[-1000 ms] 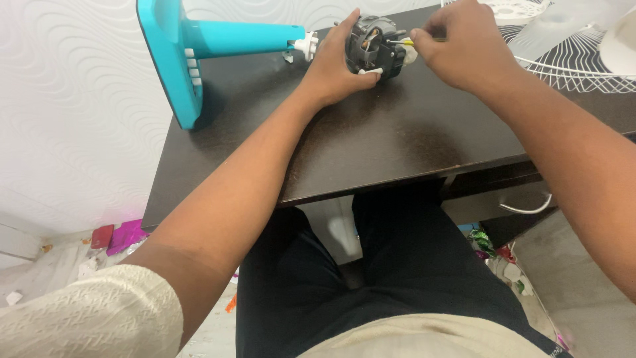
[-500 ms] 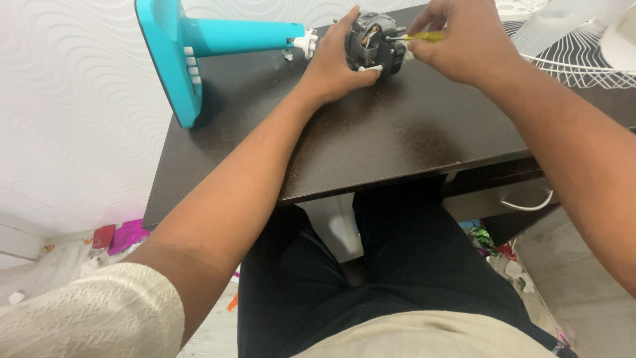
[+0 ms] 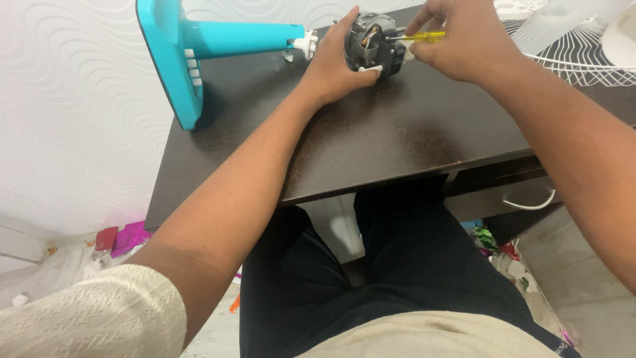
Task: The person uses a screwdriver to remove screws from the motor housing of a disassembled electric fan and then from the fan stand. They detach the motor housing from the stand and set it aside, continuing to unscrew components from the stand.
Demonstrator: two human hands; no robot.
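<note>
Yellow screwdriver (image 3: 424,37) meets held motor (image 3: 372,45)

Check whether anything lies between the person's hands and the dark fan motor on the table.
Nothing visible does. The left hand grips the dark metal fan motor directly; the right hand holds a yellow-handled screwdriver against it.

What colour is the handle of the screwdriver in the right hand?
Yellow: the screwdriver handle shows clearest in the head view.

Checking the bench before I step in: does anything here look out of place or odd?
Yes. The turquoise fan stand lies tipped on its side on the dark table, its bare motor exposed. The left hand grips the motor; the right hand holds a yellow screwdriver at it. The white wire grille lies detached, and scraps litter the floor.
</note>
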